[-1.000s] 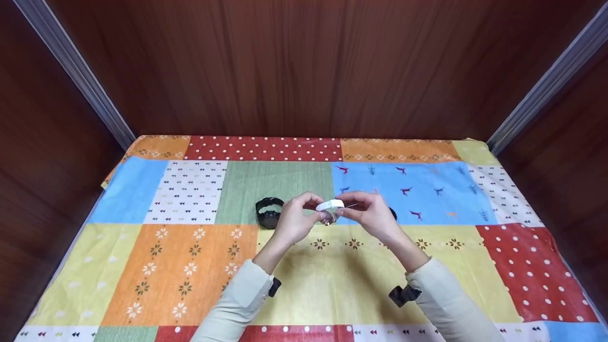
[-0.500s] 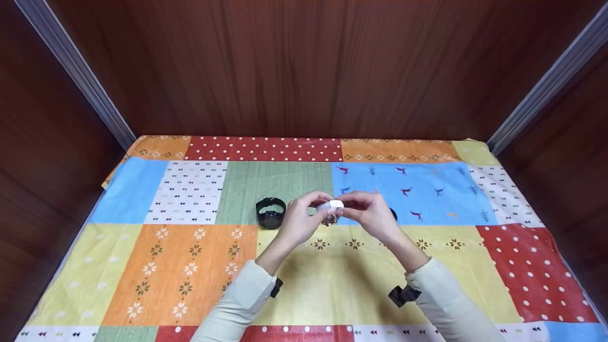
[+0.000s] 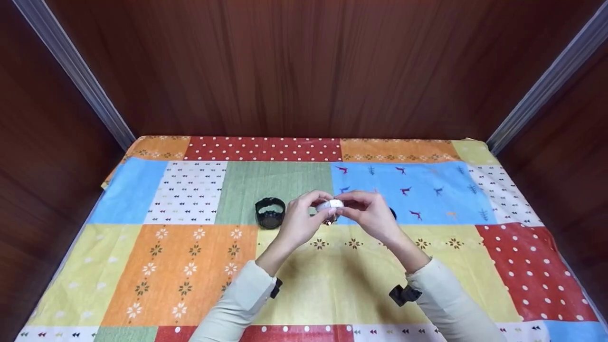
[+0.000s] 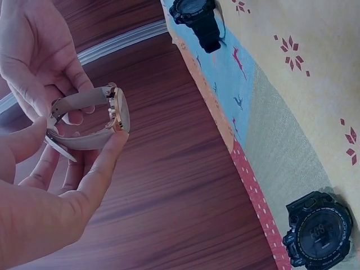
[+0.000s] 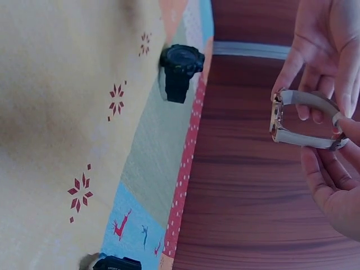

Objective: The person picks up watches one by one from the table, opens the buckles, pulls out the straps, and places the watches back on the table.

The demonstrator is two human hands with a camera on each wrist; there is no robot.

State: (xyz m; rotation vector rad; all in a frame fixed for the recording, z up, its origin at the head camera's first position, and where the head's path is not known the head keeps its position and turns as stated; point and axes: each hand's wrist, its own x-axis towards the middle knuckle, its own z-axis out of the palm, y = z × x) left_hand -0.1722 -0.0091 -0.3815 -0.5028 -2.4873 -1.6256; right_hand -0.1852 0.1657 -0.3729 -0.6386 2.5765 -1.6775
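Note:
A wristwatch (image 3: 331, 204) with a pale strap is held up between both hands over the table. In the left wrist view its strap (image 4: 84, 100) forms a loop, with the gold-coloured case (image 4: 119, 109) at the far side from the thumbs. My left hand (image 3: 300, 217) pinches the strap's end area with the thumb, and one finger reaches along to the case. From the other side, my right hand (image 3: 369, 214) pinches the strap (image 5: 306, 139) near its joined ends. The fingers partly hide the buckle.
A black digital watch (image 3: 270, 217) stands on the table just left of my left hand. Another black watch (image 3: 393, 213) is mostly hidden behind my right hand. A patchwork cloth (image 3: 190, 266) covers the table, with wood-panelled walls (image 3: 304, 71) behind and at both sides.
My left hand has shifted slightly right, closer to my right hand. The watch has tilted a little, and the thin strap end that stuck out toward the right fingers no longer shows.

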